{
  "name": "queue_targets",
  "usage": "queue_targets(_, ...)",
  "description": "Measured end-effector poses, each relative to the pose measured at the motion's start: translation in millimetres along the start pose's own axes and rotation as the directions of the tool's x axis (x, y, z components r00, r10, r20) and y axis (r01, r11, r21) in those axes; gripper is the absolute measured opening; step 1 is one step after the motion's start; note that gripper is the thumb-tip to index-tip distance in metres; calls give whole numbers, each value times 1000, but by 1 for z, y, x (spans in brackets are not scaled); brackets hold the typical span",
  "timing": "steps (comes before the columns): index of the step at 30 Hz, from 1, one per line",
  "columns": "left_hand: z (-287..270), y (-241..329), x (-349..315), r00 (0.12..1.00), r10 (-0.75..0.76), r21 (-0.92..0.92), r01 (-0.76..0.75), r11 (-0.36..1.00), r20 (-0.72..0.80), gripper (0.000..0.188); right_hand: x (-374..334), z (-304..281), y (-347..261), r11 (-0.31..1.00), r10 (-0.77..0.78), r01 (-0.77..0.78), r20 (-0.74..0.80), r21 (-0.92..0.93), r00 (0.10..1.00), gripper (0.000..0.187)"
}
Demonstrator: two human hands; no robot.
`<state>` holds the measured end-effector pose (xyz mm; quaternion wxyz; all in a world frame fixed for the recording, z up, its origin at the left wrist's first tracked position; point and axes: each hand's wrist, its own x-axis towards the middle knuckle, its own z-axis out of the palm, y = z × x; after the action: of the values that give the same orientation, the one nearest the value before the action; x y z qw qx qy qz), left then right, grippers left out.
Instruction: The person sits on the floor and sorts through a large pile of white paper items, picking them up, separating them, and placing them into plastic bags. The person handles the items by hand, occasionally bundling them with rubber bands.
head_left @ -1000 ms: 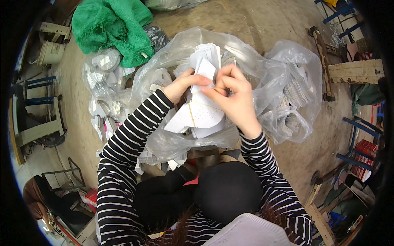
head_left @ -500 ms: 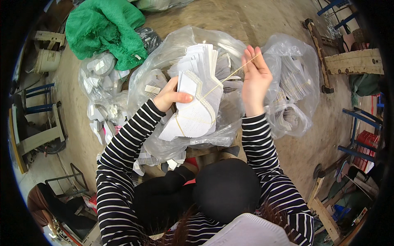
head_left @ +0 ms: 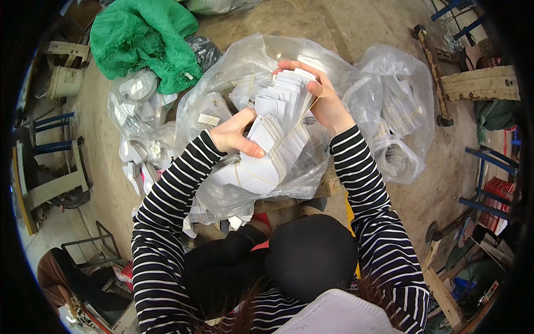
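Note:
A thick stack of white insole-shaped sheets [head_left: 278, 128] is held between my hands above a large clear plastic bag [head_left: 214, 72]. My left hand [head_left: 239, 133] is closed on the stack's left side, with its thumb pressing on the top sheet. Around the far end, the fingers of my right hand [head_left: 320, 94] curl over the sheets. A thin yellowish rubber band [head_left: 307, 114] runs from the right hand along the stack's right side. Another band crosses the near, rounded end. More banded sheets [head_left: 214, 107] lie in the bag, partly hidden by the stack.
At right stands another clear bag [head_left: 397, 111] of banded sheets. Smaller bags and loose white pieces [head_left: 136, 117] lie at left, below a green woven sack [head_left: 142, 42]. A wooden bench [head_left: 481, 83] is at far right, and a pale bucket [head_left: 65, 82] at far left.
My right hand has come left from beside the stack, where it held the band stretched out, and now grips the far end. The stack has tilted, showing more of its edges.

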<state>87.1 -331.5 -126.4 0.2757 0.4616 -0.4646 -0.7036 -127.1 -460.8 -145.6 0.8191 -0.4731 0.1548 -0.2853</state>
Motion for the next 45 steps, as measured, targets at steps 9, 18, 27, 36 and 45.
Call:
queue_targets(9, 8, 33, 21, 982, 56, 92, -73, 993, 179, 87, 19, 0, -61, 839, 223, 38, 407, -542, 886, 91)
queue_targets(18, 26, 29, 37, 998, -14, 159, 24, 987, -67, 70, 23, 57, -101, 238, 482, 260, 346, -936, 805, 63)
queue_targets(27, 11, -1, 54, 913, 66, -109, -119, 987, -402, 52, -22, 48, -49, 255, -267, 105, 35, -961, 963, 52)
queue_targets(36, 3, -11, 28, 955, 202, -145, -237, 961, -219, 14, -31, 33, 0, 863, -92, -132, -409, -487, 908, 60)
queue_targets(45, 30, 28, -11, 928, 274, -11, -286, 958, -253, 26, -25, 34, 9, 879, -145, -81, -426, -469, 893, 46)
